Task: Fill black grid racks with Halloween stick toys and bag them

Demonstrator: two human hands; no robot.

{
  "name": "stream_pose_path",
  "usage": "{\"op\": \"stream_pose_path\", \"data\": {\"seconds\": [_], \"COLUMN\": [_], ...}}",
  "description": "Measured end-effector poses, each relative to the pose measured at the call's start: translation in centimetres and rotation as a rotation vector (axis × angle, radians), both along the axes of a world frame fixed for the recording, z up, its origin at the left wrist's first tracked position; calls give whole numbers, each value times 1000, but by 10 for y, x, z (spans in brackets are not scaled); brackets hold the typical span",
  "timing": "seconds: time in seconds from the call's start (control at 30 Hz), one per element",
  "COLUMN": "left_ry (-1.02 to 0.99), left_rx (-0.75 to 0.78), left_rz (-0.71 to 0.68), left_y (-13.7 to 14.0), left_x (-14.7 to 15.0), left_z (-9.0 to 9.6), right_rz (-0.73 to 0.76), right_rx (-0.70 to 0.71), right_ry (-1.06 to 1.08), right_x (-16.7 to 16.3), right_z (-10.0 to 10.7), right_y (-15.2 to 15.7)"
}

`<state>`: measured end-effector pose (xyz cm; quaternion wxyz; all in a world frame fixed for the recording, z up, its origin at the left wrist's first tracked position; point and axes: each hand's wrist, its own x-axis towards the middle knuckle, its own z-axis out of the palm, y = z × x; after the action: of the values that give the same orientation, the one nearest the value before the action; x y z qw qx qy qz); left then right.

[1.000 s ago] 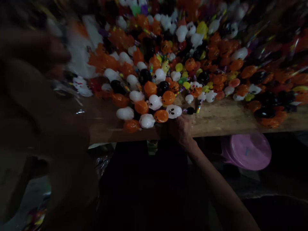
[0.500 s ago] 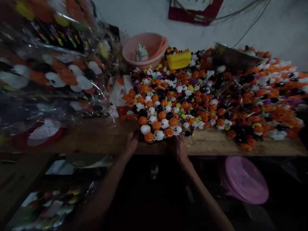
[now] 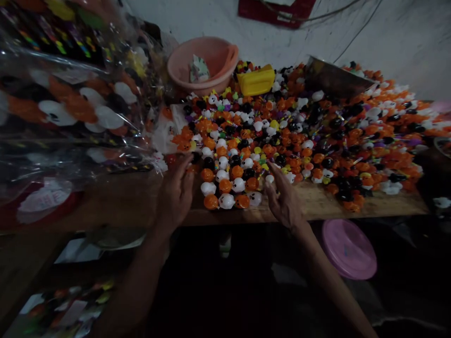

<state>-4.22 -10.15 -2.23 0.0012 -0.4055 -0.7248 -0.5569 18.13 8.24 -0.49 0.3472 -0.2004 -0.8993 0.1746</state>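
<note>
Toy rows (image 3: 225,186) btwn L/R fingers (image 3: 281,179)

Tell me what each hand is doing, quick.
Left hand: open, beside the toy rows, nothing visibly held.
Right hand: open, at the other side of the rows, nothing visibly held.

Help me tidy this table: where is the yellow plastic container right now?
In the head view, the yellow plastic container is in the upper part, slightly right of centre, on the heap of toys, just right of the pinkish basin.
</note>
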Motion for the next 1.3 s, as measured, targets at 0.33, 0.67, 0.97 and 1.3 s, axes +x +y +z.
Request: {"op": "stream_pose_path", "data": {"seconds": [0.33, 0.67, 0.97, 1.3], "left_ry": [254, 109, -13, 378], "left_rx": [-144, -169, -63, -427], "left_rz": [49, -14, 13, -324], "left_y": [38, 40, 29, 64], "left_x": [-18, -18, -19, -12], "left_z": [37, 7, 7, 22], "right_rz": [358, 531, 329, 294], "right_rx": [224, 218, 168, 98], "right_ry": [-330, -609, -346, -365], "right_x": [-110, -151, -117, -93], "right_z": [57, 40, 78, 21], "right_y": [10, 4, 18, 40]}}
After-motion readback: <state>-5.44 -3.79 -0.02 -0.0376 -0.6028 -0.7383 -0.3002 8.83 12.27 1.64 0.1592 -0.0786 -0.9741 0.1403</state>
